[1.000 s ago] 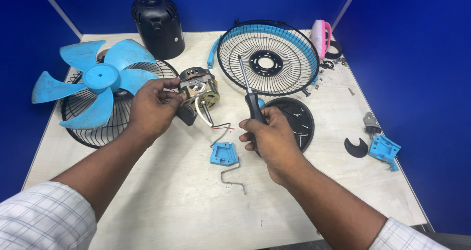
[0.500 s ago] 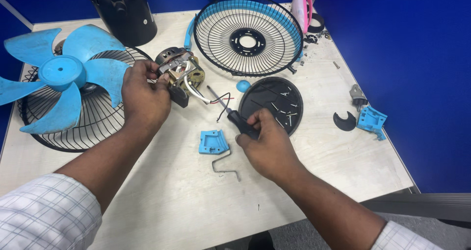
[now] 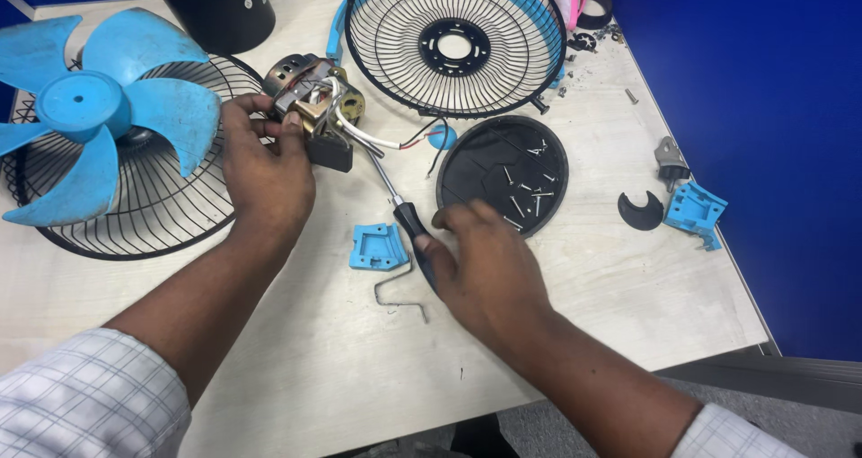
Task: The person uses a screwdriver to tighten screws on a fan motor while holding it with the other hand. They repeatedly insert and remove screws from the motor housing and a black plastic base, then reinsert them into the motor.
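Head view: left hand clenched on fan motor, held just above the table beside blue fan blade. Right hand wrapped around black-handled screwdriver, shaft tip touching the motor's underside, between both hands. Blue bracket just beside the handle.

My left hand is stretched forward, palm down, fingers and thumb curled shut in a pinching hold. My right hand lies lower and nearer to me, knuckles up, fingers loosely bent in a grip. Both forearms are bare, with checked sleeves pushed back.
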